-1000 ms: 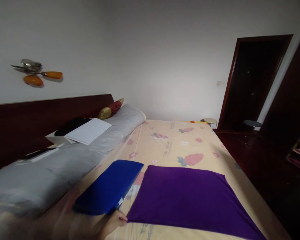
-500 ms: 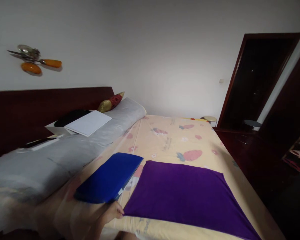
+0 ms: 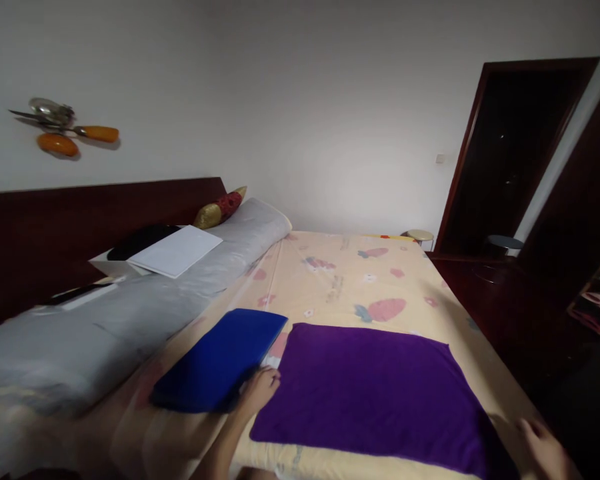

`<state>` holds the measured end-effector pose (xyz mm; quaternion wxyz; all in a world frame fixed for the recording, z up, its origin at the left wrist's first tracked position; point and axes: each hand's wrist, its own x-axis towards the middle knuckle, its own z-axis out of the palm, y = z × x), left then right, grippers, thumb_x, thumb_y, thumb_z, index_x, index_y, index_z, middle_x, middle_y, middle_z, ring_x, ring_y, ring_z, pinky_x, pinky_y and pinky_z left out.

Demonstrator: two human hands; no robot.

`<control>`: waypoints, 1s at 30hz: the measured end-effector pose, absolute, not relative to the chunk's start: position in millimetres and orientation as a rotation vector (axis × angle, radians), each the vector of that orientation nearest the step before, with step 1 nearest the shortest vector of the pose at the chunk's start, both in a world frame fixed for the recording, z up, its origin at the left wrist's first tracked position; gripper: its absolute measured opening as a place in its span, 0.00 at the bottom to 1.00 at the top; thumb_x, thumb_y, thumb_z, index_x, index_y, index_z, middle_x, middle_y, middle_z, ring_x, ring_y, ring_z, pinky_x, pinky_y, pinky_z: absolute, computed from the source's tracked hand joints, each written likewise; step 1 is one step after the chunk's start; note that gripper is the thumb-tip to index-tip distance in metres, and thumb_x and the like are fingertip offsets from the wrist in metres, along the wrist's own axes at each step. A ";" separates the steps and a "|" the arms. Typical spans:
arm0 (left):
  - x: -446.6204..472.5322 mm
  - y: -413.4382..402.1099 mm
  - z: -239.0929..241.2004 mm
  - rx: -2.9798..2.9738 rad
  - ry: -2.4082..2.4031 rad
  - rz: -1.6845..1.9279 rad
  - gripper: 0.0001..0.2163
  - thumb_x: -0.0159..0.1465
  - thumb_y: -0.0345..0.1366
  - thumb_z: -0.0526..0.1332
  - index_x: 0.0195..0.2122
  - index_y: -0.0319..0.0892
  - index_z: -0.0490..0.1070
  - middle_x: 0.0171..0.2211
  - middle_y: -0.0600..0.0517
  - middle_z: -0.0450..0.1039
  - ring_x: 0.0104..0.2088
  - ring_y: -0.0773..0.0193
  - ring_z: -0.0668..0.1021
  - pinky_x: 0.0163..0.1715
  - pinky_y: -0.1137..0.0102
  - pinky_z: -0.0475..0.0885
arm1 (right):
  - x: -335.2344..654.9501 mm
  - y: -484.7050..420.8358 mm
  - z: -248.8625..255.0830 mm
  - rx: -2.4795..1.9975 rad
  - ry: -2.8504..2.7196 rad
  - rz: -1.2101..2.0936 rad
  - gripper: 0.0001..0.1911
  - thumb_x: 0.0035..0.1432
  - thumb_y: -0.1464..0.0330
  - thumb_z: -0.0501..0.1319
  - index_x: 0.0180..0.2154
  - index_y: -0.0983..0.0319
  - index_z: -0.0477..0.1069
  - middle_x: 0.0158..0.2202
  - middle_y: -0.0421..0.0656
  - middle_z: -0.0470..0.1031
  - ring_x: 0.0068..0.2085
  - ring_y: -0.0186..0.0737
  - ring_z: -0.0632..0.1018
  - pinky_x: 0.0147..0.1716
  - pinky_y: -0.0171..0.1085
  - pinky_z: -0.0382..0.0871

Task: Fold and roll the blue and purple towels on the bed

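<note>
A purple cloth [image 3: 375, 393] lies spread on the bed, its front left corner resting on the sheet. Over the cloth's left edge is my left hand [image 3: 263, 385], its fingers loosely bent and not gripping the fabric. The hand is beside a flat blue folder [image 3: 220, 360], whose right edge is close to the cloth. At the lower right, my right hand [image 3: 543, 445] appears somewhat blurred near the bed's side, apart from the cloth, with fingers loose and nothing visible in them.
Strawberry-patterned sheet [image 3: 380, 280] covers the bed. Along the dark headboard [image 3: 55, 200] lies a grey covered bolster [image 3: 125, 333], with a white box and lid [image 3: 177, 250] and a red-gold cushion [image 3: 223, 207]. Stools [image 3: 420, 235] stand past the far edge, near a dark door [image 3: 525, 153].
My left hand has let go of the cloth's front left corner and moved up along its left edge. The cloth lies slacker. My right hand has come into view at the lower right.
</note>
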<state>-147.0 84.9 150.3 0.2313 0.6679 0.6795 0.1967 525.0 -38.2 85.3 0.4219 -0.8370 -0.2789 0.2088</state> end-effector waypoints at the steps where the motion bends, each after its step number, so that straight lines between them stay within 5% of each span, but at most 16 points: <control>1: -127.4 93.2 148.2 1.910 1.834 0.524 0.12 0.58 0.35 0.55 0.38 0.46 0.76 0.45 0.49 0.77 0.51 0.57 0.73 0.55 0.66 0.61 | 505.9 -20.8 84.7 -2.129 -0.917 0.450 0.11 0.48 0.54 0.57 0.25 0.53 0.70 0.29 0.48 0.78 0.32 0.57 0.79 0.32 0.54 0.74; 5: -25.7 106.6 125.9 2.094 1.751 0.459 0.24 0.62 0.33 0.50 0.60 0.44 0.62 0.64 0.49 0.59 0.63 0.57 0.60 0.62 0.59 0.53 | 395.1 32.9 70.0 -1.950 -1.383 0.366 0.26 0.48 0.51 0.53 0.43 0.59 0.75 0.46 0.50 0.78 0.51 0.52 0.76 0.52 0.48 0.68; 10: 87.5 73.2 60.7 2.200 1.716 0.344 0.29 0.63 0.30 0.45 0.67 0.44 0.46 0.67 0.50 0.47 0.67 0.58 0.51 0.64 0.55 0.53 | 263.6 48.3 23.8 -1.765 -1.820 0.293 0.27 0.60 0.59 0.46 0.59 0.56 0.63 0.63 0.45 0.60 0.64 0.47 0.59 0.59 0.51 0.58; 17: 105.7 43.0 -2.6 2.217 1.766 0.287 0.27 0.67 0.42 0.44 0.63 0.57 0.30 0.67 0.59 0.39 0.67 0.55 0.46 0.66 0.47 0.47 | 228.9 41.0 -13.0 -1.768 -1.952 0.247 0.26 0.61 0.62 0.47 0.60 0.45 0.58 0.64 0.35 0.54 0.64 0.48 0.58 0.61 0.55 0.55; 30: 104.7 41.7 4.5 2.155 1.776 0.316 0.26 0.67 0.42 0.41 0.64 0.58 0.32 0.67 0.64 0.34 0.67 0.58 0.43 0.67 0.50 0.42 | 271.4 46.6 -11.2 -1.951 -1.816 0.125 0.29 0.60 0.54 0.46 0.61 0.53 0.59 0.64 0.43 0.58 0.64 0.50 0.58 0.61 0.54 0.54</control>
